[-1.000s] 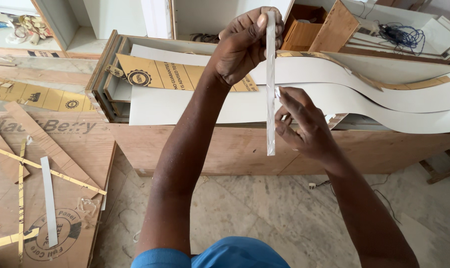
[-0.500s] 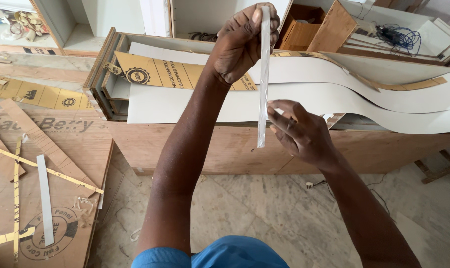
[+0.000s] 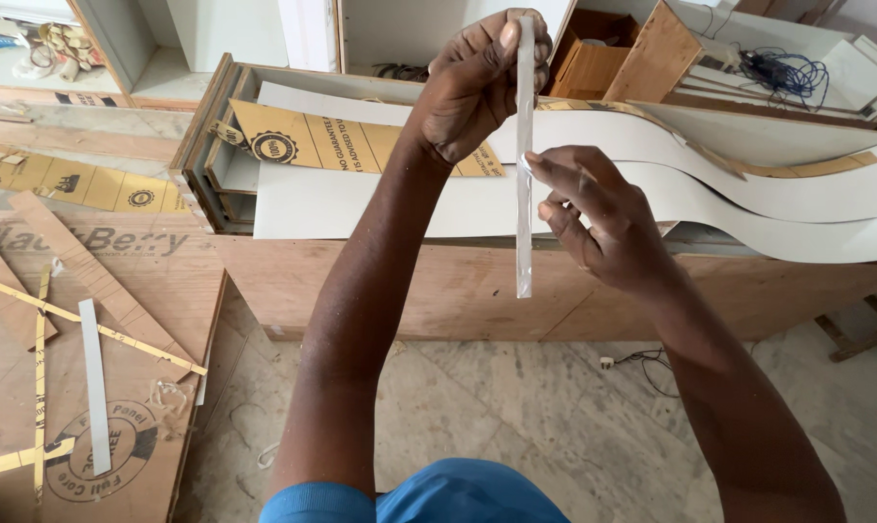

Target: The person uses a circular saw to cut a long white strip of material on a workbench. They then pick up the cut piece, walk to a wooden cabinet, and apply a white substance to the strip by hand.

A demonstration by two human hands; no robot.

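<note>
Two hands hold one thin white strip [image 3: 525,165] upright in front of the person. The left hand [image 3: 477,82] is closed around the strip's top end, thumb and fingers pinching it from both sides. The right hand [image 3: 593,218], lower and just right of the strip, is partly curled; its thumb and forefinger pinch at the strip's edge about halfway down, where a clear film seems to be lifting away. The bottom end hangs free below both hands.

As a judgement, the peeling of that film looks only begun: the fingertips have caught an edge near the middle, and most of the strip's length seems yet to be stripped, though the film is too thin to tell exactly how much has come away.

Below the hands lies a pale marble floor [image 3: 516,416] with a thin cable [image 3: 642,363] on it. Well to the left of the left forearm, plywood sheets [image 3: 119,320] lie flat, with another white strip [image 3: 92,383] and yellow slivers resting on them. Beyond the hands stands a long plywood cabinet carcass [image 3: 438,286], and on top of it lie wavy white laminate panels [image 3: 748,165]. Farther off, behind the left hand, are white cupboard units [image 3: 226,29] and a small wooden box [image 3: 603,58].
</note>
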